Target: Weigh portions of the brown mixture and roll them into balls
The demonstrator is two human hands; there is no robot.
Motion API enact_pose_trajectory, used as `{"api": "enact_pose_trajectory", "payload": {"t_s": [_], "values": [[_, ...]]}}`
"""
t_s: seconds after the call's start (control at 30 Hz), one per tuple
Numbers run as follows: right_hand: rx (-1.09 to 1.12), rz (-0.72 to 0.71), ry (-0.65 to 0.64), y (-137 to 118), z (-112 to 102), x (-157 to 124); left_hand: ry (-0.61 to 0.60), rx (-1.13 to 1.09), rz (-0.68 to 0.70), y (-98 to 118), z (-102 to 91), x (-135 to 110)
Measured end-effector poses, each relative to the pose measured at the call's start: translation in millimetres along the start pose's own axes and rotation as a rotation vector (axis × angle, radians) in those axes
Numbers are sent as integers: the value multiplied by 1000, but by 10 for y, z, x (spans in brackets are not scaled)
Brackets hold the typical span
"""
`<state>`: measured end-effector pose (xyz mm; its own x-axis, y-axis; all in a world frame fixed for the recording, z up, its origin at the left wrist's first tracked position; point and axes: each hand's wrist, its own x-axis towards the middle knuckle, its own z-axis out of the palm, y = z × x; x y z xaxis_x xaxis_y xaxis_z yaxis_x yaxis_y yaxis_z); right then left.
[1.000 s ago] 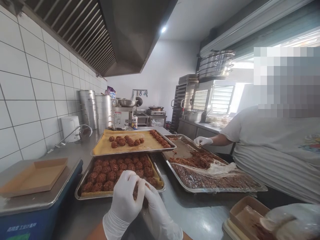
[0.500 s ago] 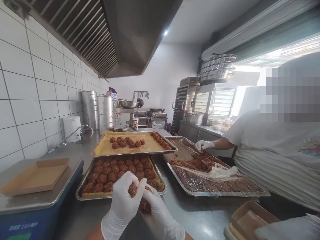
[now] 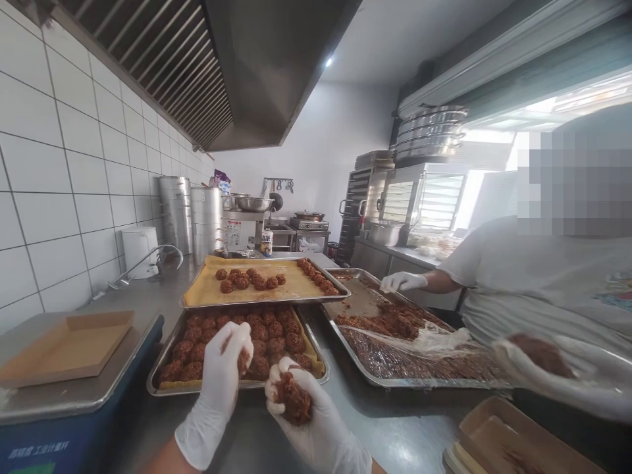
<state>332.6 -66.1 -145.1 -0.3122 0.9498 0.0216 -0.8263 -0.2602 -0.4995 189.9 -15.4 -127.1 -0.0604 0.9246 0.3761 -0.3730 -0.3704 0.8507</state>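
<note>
My left hand (image 3: 222, 382), in a white glove, is curled around a small brown meatball (image 3: 243, 361) just above the front edge of the near tray (image 3: 162, 387). My right hand (image 3: 311, 421), also gloved, cups a larger lump of brown minced mixture (image 3: 293, 398) close to my body. The near tray is lined with yellow paper and packed with several rows of meatballs (image 3: 237, 336). Behind it a second lined tray (image 3: 207, 293) holds fewer meatballs (image 3: 249, 280).
A large tray of minced mixture (image 3: 395, 322) under plastic film stands at the right. A person in a white shirt reaches one gloved hand (image 3: 402, 282) over it and holds mixture in the other (image 3: 543, 359). Cardboard trays (image 3: 64, 345) (image 3: 523, 441) lie left and bottom right.
My hands have come apart: the left carried a small ball toward the near tray, the right kept the bigger lump. The other person's near hand rose into view holding mixture.
</note>
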Motion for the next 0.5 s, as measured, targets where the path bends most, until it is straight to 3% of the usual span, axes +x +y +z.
{"api": "enact_pose_trajectory", "payload": {"t_s": [0.13, 0.27, 0.4, 0.5], "values": [[83, -28, 117, -88, -5, 52, 15, -249, -132, 55, -59, 67], [69, -61, 182, -86, -41, 107, -25, -240, -299, 21, -10, 23], [-11, -129, 188, -56, -60, 103, -42, -70, -216, 64, 5, -3], [-88, -135, 186, -55, -45, 82, -4, 103, -117, 374, -176, 79]]}}
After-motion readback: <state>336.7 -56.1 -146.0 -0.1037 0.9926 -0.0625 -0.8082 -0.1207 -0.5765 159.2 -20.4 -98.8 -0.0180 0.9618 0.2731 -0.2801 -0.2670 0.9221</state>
